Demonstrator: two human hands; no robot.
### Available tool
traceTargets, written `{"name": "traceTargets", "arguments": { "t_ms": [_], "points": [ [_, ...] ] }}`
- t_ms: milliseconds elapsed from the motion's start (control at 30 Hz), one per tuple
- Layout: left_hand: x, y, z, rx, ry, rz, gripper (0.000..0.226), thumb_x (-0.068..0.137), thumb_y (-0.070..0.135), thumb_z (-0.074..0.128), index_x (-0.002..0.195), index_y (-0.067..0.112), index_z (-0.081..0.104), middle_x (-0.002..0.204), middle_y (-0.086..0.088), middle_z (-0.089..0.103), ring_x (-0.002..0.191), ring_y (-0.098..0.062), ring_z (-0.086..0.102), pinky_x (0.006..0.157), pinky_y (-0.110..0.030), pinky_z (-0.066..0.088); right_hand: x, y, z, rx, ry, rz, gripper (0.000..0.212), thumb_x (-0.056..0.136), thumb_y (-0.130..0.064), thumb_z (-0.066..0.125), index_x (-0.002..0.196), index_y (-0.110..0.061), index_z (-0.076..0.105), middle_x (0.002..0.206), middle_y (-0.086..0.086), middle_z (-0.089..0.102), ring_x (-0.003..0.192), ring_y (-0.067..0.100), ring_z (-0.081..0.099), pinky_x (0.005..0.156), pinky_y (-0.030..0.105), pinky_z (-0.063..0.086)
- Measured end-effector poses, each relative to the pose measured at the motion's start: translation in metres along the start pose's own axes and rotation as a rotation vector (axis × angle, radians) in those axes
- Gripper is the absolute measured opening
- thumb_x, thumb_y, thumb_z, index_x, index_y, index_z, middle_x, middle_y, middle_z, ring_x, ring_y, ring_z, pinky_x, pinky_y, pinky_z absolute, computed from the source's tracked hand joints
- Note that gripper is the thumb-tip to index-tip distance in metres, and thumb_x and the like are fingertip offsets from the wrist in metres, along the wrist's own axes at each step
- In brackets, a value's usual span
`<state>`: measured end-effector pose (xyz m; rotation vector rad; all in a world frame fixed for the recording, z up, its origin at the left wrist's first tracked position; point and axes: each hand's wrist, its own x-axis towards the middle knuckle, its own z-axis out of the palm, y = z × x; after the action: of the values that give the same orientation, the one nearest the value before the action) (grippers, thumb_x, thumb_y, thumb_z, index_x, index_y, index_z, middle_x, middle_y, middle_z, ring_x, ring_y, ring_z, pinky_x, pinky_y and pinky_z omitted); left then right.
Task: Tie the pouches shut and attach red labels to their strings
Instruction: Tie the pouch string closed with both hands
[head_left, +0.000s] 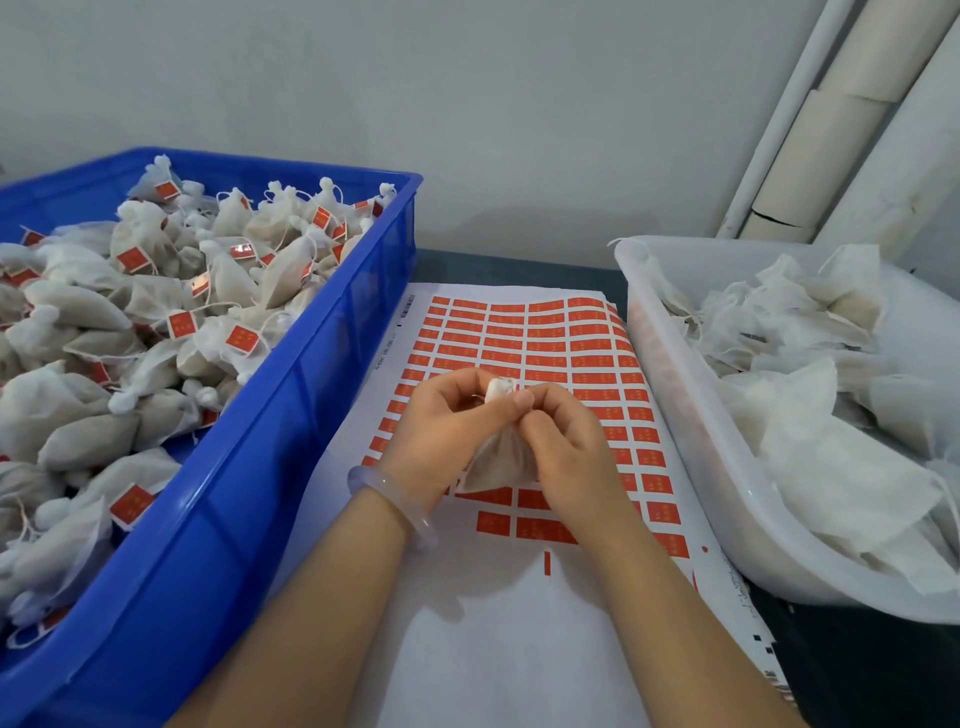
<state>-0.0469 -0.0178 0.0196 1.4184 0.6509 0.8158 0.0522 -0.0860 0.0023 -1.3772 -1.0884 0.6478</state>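
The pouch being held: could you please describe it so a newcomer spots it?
Between the blue crate and the white tub lies a sheet of red labels. Over it, the left hand and right hand pinch one pouch, the only one outside a bin.

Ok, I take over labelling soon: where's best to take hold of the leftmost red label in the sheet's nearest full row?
I'd pinch the label at its near-left corner, coming from the left: it lies flat on the sheet, with bare backing left of and below it, and a neighbour close on its right.
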Motion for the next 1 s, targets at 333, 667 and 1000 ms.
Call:
{"name": "traceTargets", "arguments": {
  "t_ms": [333, 667, 1000],
  "points": [
    [-0.001, -0.001, 0.003, 0.021, 0.030, 0.036, 0.004, 0.084, 0.017, 0.064, 0.080, 0.018, 0.064, 0.075, 0.001, 0.068, 0.074, -0.015, 0.067, 0.061, -0.019, 0.053, 0.002, 0.001, -0.002, -0.155, 0.037, -0.133, 0.013, 0.093, -0.025, 0.051, 0.082, -0.032, 0.049, 0.077, -0.019, 0.056, 0.078, -0.010, 0.056, 0.060, 0.002, 0.044],
    [-0.005, 0.003, 0.002, 0.264, 0.156, 0.208, 0.008, 0.081, 0.017, 0.069, 0.086, 0.022, 0.066, 0.081, 0.006, 0.067, 0.077, -0.014, 0.067, 0.065, -0.021, 0.056, 0.002, 0.005, -0.004, -0.189, 0.023, -0.167, 0.016, 0.092, -0.022, 0.054, 0.080, -0.032, 0.050, 0.069, -0.025, 0.056, 0.077, -0.011, 0.056, 0.059, 0.001, 0.042],
    [-0.006, 0.007, -0.008, 0.513, 0.016, 0.490, 0.017, 0.083, 0.007, 0.066, 0.089, 0.023, 0.066, 0.086, 0.014, 0.065, 0.084, -0.007, 0.064, 0.077, -0.018, 0.054, 0.004, 0.002, -0.006, -0.225, -0.063, -0.152, 0.021, 0.091, -0.019, 0.052, 0.074, -0.031, 0.048, 0.064, -0.033, 0.054, 0.069, -0.011, 0.054, 0.053, 0.000, 0.039]
  ]
}}
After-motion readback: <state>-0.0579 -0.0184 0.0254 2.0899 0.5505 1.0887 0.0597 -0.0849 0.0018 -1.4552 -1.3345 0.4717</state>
